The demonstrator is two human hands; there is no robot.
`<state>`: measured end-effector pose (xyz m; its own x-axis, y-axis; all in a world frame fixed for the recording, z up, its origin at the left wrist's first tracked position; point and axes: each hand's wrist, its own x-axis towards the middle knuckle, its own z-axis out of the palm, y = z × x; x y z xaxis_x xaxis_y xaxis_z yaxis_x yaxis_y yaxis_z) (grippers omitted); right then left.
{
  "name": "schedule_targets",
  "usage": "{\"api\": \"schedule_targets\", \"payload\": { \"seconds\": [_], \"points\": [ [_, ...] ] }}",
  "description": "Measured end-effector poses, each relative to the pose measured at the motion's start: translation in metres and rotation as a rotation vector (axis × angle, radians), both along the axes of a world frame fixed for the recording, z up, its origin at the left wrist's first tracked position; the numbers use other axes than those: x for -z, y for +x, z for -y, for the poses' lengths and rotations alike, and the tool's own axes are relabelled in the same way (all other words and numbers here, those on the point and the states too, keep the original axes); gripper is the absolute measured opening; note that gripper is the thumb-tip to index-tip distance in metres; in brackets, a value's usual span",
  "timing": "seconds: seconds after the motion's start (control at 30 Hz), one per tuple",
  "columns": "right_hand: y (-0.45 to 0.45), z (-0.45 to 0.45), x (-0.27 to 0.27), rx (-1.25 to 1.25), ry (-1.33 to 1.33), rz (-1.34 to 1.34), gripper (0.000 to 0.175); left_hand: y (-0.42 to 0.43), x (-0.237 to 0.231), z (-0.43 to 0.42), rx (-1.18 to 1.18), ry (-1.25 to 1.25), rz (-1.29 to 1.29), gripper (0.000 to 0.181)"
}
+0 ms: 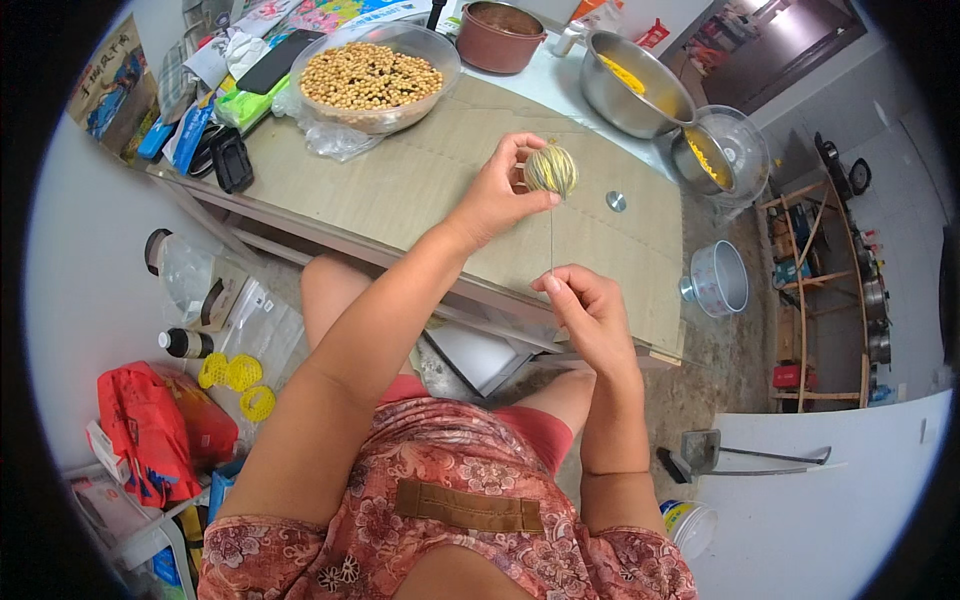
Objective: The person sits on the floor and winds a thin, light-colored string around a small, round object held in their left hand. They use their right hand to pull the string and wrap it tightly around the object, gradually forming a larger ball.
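My left hand [514,180] holds a round ball wound with yellow, grey and white thread [552,171] above the wooden table [465,172]. A thin dark thread [552,236] runs straight from the ball down to my right hand [589,307]. Thumb and forefinger of that hand pinch its lower end near the table's front edge; whether a needle is there is too small to tell. On the tabletop, right of the ball, lies a small round silvery metal disc [616,201].
Toward the back stand a plastic bowl of beans [442,64], a reddish pot [499,45] and a steel basin [630,101] with yellow contents. A black phone [281,61] lies at the back left. A floral tin [718,281] is beyond the right edge; a red bag [142,427] sits lower left.
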<state>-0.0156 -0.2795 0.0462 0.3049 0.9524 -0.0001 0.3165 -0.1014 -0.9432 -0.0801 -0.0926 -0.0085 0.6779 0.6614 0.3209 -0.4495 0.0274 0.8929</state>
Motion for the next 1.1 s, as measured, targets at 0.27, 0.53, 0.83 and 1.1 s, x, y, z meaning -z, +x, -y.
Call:
{"api": "schedule_targets", "payload": {
  "seconds": [0.27,0.53,0.83,1.1],
  "points": [
    [-0.002,0.016,-0.031,0.013,0.111,-0.054,0.02,-0.001,0.002,0.006,0.107,0.205,-0.075,0.064],
    [0.019,0.003,-0.038,0.193,0.312,-0.137,0.02,-0.006,-0.003,0.011,0.463,0.064,-0.127,0.067],
    [0.072,-0.028,0.009,0.439,0.249,-0.296,0.022,-0.01,-0.011,0.015,0.742,-0.156,0.025,0.075],
    [0.064,-0.035,0.049,0.304,0.175,-0.315,0.03,-0.014,-0.012,0.01,0.662,-0.349,0.086,0.077]
  ]
}}
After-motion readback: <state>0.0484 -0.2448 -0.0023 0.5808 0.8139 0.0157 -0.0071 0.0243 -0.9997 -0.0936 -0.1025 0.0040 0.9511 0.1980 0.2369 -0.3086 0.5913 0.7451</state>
